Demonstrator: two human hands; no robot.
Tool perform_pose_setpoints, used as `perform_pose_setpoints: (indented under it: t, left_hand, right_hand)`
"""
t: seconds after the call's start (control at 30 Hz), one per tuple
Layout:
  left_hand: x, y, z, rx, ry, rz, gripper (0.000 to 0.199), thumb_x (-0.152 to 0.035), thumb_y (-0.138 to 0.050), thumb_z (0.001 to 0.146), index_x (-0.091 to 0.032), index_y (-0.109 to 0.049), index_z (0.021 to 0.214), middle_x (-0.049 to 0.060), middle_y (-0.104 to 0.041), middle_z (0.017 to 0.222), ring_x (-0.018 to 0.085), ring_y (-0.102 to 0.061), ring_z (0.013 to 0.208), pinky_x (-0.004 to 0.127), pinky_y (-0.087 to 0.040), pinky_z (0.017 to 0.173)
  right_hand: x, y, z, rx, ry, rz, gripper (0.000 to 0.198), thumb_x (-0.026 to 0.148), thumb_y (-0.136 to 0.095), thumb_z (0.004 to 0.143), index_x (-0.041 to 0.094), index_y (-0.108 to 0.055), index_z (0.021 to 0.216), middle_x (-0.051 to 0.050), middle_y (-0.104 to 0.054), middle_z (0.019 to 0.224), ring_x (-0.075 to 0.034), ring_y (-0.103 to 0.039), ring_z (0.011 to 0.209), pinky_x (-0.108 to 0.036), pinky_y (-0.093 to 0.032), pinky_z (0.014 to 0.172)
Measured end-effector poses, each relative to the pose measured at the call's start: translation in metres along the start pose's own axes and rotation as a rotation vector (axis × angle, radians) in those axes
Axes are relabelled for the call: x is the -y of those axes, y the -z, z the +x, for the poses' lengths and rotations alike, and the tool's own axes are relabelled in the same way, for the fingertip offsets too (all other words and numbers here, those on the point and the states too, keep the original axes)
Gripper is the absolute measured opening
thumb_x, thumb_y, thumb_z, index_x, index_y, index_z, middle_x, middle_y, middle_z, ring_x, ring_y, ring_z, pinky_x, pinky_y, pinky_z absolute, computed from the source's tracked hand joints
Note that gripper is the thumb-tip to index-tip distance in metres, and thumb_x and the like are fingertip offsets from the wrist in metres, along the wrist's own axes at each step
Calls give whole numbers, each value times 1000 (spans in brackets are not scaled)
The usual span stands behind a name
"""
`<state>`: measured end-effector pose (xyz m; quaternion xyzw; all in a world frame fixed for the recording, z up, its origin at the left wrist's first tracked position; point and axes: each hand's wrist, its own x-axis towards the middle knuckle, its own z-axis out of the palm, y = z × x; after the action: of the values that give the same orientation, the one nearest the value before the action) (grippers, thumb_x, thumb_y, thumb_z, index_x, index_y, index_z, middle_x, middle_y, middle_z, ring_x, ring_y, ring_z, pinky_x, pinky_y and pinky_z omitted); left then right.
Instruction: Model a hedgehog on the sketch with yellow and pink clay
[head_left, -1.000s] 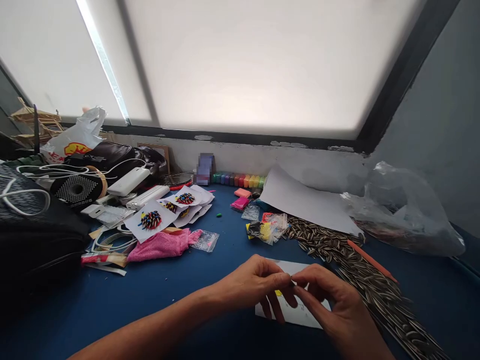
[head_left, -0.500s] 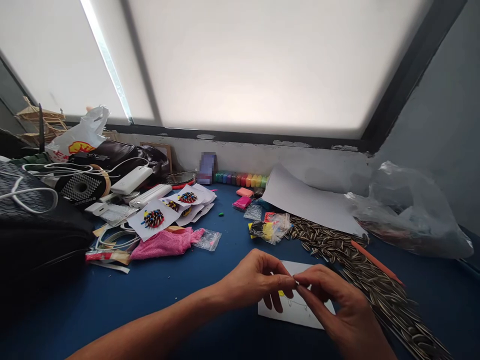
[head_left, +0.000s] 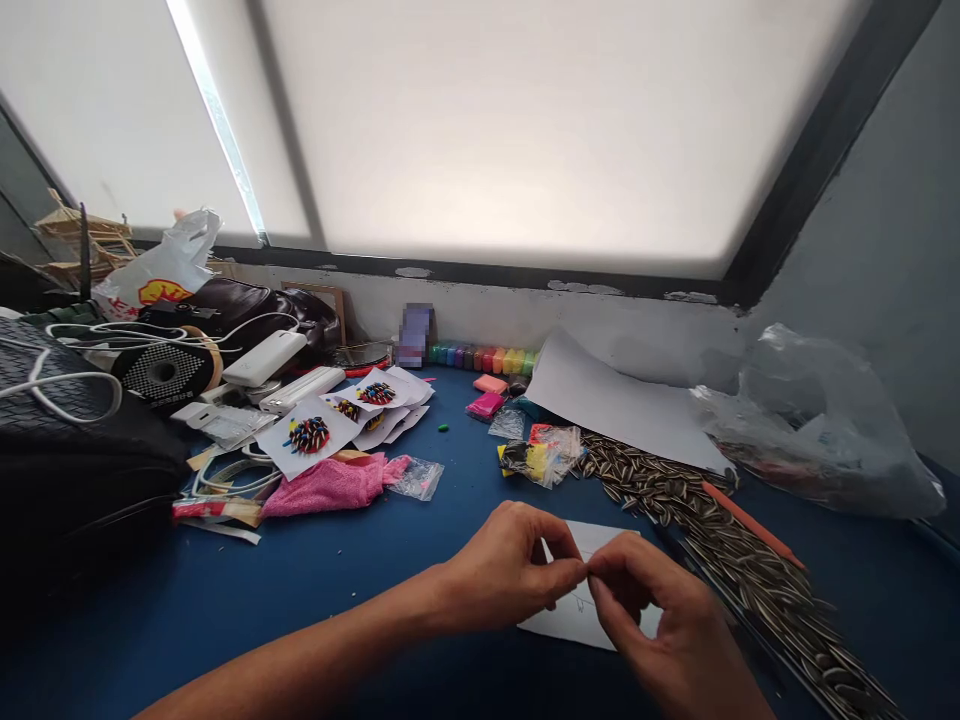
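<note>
My left hand [head_left: 517, 562] and my right hand [head_left: 656, 600] meet fingertip to fingertip, both pinched closed. Whatever lies between them is too small and hidden to name. Below the hands a white paper card [head_left: 562, 632] lies on the blue table, with a thin line drawing partly covered by my fingers. To the right of my right hand spreads a long heap of striped sunflower seeds [head_left: 780, 590], with an orange pencil-like stick [head_left: 754, 525] resting on it.
Bagged clay [head_left: 536, 458] in yellow, black and red lies beyond the hands. Finished-looking cards with colourful seed shapes [head_left: 309, 436] sit at left over a pink cloth [head_left: 330, 485]. A black bag [head_left: 82, 490] stands far left, a clear plastic bag [head_left: 825, 430] at right.
My fingertips have drawn closer together in the pinch, and my right hand has shifted slightly left. The yellow patch on the card is now covered by my left hand.
</note>
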<state>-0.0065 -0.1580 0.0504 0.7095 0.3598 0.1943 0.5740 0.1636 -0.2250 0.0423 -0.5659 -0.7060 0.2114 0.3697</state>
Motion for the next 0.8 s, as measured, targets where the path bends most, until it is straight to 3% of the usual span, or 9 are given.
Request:
perform_pose_setpoints:
  t: [0.17, 0.33, 0.43, 0.53, 0.63, 0.8]
  left_hand:
    - [2, 10, 7, 35, -12, -207, 24, -34, -65, 76, -10, -66, 77, 5, -65, 71, 12, -61, 55, 19, -42, 48]
    - [5, 17, 13, 94, -21, -472, 31, -37, -70, 73, -9, -67, 86, 10, -69, 91, 12, -65, 55, 20, -45, 48]
    - [9, 15, 14, 115, -21, -589, 28, -30, -68, 75, -10, -67, 95, 10, -70, 94, 12, -67, 56, 19, -47, 48]
    - [12, 13, 16, 140, 3, -679, 18, -27, -63, 75, -10, -63, 82, 7, -68, 79, 14, -66, 53, 19, -46, 44]
    - [16, 16, 18, 175, 13, -739, 14, -27, -58, 76, -13, -55, 77, 2, -61, 65, 16, -66, 50, 20, -46, 43]
    - [21, 25, 20, 187, -6, -733, 20, -34, -56, 82, -16, -48, 81, -3, -53, 68, 14, -65, 51, 22, -48, 47]
  right_hand:
    - [-3, 13, 4, 73, -249, 346, 23, 44, -58, 84, 23, -62, 77, 3, -52, 57, -12, -50, 53, -22, -45, 50]
    - [-8, 20, 4, 30, -310, 569, 22, 43, -61, 83, 24, -65, 92, 3, -58, 67, -11, -50, 53, -25, -49, 57]
    - [-6, 20, 5, 40, -277, 595, 16, 38, -60, 82, 23, -65, 80, 2, -58, 67, -11, -49, 54, -25, -48, 56]
    - [-2, 19, 6, 51, -284, 582, 18, 38, -61, 79, 22, -64, 72, 2, -55, 63, -10, -47, 53, -24, -45, 53]
    - [-1, 17, 9, 81, -357, 532, 23, 43, -63, 78, 21, -65, 73, 4, -51, 57, -9, -43, 49, -23, -42, 51]
    - [-2, 14, 10, 108, -477, 451, 36, 54, -66, 73, 19, -68, 81, 3, -53, 57, -9, -43, 49, -24, -41, 50]
